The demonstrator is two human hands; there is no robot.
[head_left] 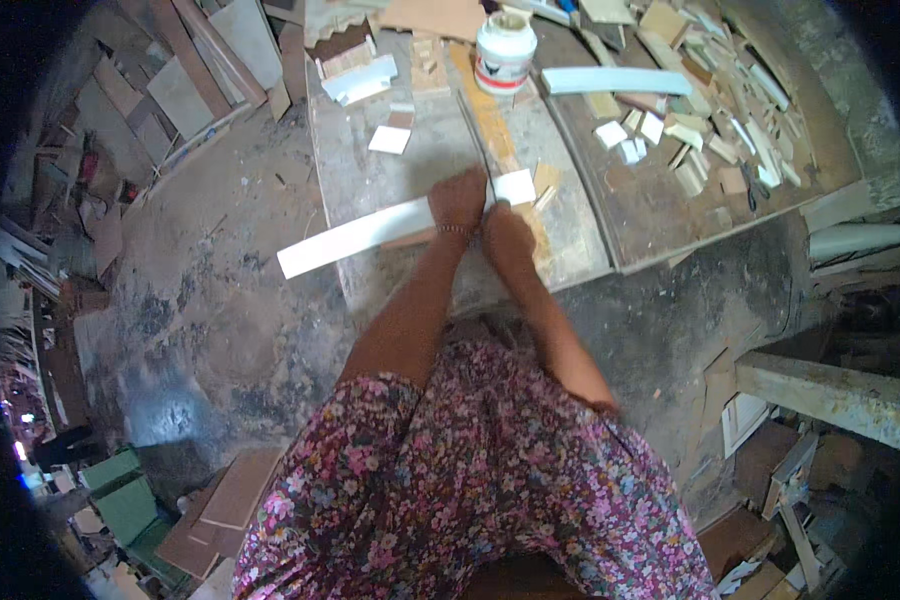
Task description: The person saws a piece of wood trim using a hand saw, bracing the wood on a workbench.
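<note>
A long white strip [355, 237] lies slantwise over the table's near edge, its left end reaching out past the table. Wrapped over it toward its right end is my left hand [458, 203], fingers closed, with a bracelet at the wrist. My right hand [510, 240] is closed just beside it, at the strip's near edge. What its fingers hold is hidden. The strip's short right end [515, 187] shows beyond both hands. A brown strip of board [410, 239] shows beneath the white one, next to my left wrist.
A white tub [505, 55] stands at the table's far side. Several wood offcuts [705, 175], a pale curved strip [617, 81] and dark scissors [753, 192] lie to the right. White pieces [389, 139] lie left. Boards [190, 95] lean at the far left.
</note>
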